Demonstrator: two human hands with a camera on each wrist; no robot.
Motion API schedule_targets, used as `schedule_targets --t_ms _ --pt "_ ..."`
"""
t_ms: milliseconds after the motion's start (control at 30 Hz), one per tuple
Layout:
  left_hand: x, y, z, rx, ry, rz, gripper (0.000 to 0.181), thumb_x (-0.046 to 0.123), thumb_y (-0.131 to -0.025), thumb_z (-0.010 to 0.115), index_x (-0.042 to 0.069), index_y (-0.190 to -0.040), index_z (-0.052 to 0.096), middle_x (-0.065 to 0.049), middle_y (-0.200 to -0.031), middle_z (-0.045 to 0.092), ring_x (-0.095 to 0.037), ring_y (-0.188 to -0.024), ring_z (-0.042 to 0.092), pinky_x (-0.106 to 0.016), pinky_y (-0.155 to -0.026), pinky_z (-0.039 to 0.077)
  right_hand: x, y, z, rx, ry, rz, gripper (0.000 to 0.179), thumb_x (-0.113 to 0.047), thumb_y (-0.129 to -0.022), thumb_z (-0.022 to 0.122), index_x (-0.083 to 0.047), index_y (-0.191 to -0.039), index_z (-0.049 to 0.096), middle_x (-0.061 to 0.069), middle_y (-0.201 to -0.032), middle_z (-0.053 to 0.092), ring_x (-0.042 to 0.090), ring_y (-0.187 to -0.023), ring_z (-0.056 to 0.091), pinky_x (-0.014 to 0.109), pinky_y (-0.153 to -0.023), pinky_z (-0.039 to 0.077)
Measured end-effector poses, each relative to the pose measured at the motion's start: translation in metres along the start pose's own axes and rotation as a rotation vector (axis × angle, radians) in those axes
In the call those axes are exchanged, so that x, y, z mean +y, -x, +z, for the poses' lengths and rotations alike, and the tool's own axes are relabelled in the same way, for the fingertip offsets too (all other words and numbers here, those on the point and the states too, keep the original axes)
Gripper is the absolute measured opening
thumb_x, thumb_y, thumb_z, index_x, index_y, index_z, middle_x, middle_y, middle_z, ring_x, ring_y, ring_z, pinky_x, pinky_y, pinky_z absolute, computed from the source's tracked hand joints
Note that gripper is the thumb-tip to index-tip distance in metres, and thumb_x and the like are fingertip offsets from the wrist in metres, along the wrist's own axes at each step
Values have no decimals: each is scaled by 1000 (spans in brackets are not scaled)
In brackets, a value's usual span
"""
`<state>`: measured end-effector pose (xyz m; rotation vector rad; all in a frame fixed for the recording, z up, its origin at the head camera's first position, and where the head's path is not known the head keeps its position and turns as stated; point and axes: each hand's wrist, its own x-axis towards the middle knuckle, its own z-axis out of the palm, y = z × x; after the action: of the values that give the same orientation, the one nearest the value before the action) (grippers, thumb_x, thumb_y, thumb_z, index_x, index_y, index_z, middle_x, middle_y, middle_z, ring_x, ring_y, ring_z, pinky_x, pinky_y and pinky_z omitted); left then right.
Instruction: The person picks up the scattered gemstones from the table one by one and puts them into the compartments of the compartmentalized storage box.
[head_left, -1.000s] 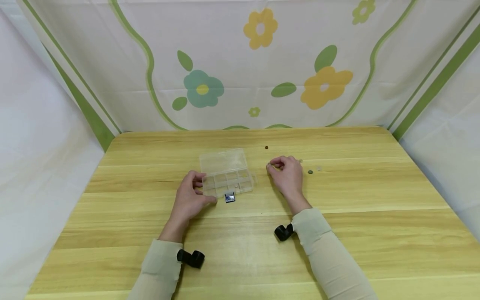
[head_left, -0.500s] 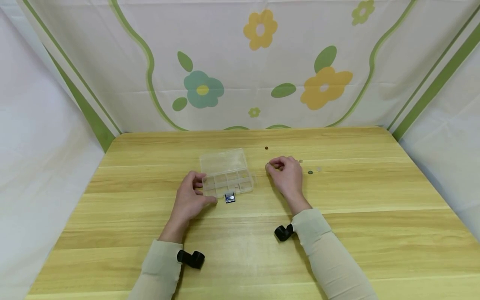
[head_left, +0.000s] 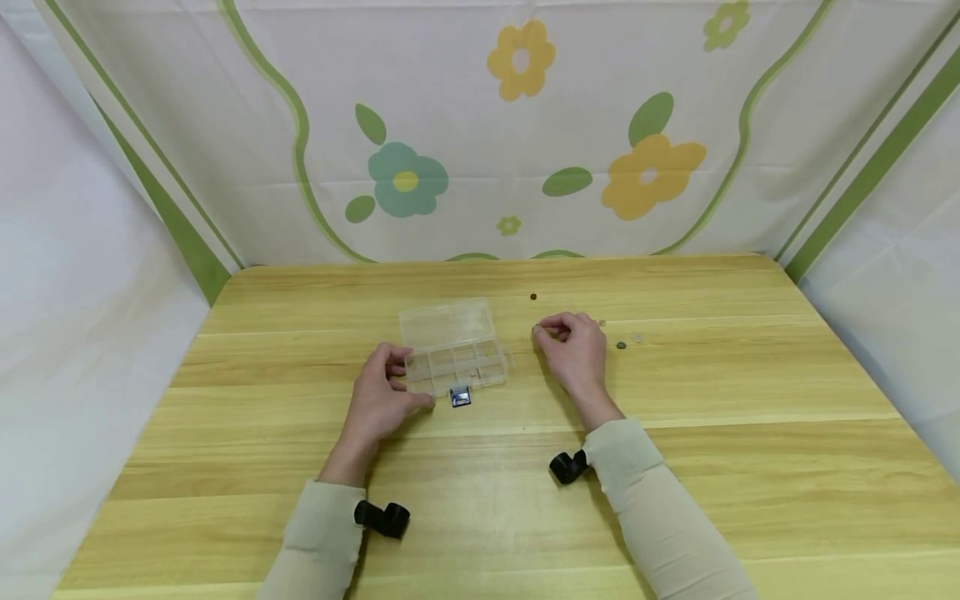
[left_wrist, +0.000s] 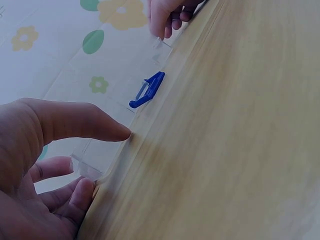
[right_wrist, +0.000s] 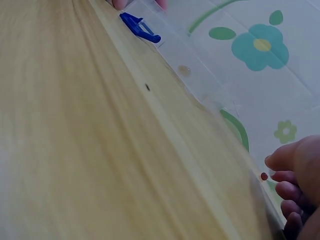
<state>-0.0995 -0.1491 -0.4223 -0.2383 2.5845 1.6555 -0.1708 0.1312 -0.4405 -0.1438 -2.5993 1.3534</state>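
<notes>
A clear compartment box (head_left: 444, 363) lies on the table with its lid (head_left: 446, 323) folded back. My left hand (head_left: 378, 392) holds its left end, thumb at the front edge and fingers along the side. A blue latch (head_left: 460, 397) hangs at the box's front, also plain in the left wrist view. One compartment holds a pinkish piece (head_left: 473, 373), another a yellow piece (head_left: 489, 352). Right of the box, my right hand (head_left: 576, 350) pinches a tiny pale piece (head_left: 536, 327) between thumb and index finger; the fingertips mostly hide it, so its kind is unclear.
A dark red bead (head_left: 533, 297) lies behind the right hand. To its right are a green piece (head_left: 621, 345), a clear piece (head_left: 638, 338) and a yellowish piece (head_left: 602, 322). A flowered cloth (head_left: 465, 125) hangs behind the wooden table (head_left: 480, 517).
</notes>
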Motion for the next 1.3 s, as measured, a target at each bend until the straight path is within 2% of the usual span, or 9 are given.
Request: schedule_targets --t_ms 333,600,900,1300 --pt "0 0 0 -3 -2 -9 74 -5 -73 88 6 -139 57 -15 -136 59 -29 -119 52 -37 -97 47 -4 1 1 6 -51 16 19 -27 -97 79 -10 -105 82 8 -103 69 23 -90 64 35 -81 51" --pt "0 -1 -1 -5 -3 -9 73 -5 -73 87 6 -139 57 -15 -135 59 -29 -118 53 -37 -97 47 -8 5 5 -50 -109 18 17 -28 -97 81 -13 -104 82 5 -100 67 20 -86 61 32 -77 51" --pt "1 0 -2 -3 -11 -3 73 -5 -74 88 6 -139 57 -15 -133 59 -29 -116 53 -36 -96 48 -14 11 9 -127 -162 -11 18 -30 -97 81 -14 -106 82 4 -102 67 19 -88 60 29 -78 51" --pt "1 0 0 0 -5 -1 73 -6 -73 88 5 -138 57 -15 -132 58 -29 -116 53 -37 -97 47 -22 20 17 -186 -166 -46 17 -29 -98 80 -15 -107 83 4 -103 69 21 -93 63 33 -85 54"
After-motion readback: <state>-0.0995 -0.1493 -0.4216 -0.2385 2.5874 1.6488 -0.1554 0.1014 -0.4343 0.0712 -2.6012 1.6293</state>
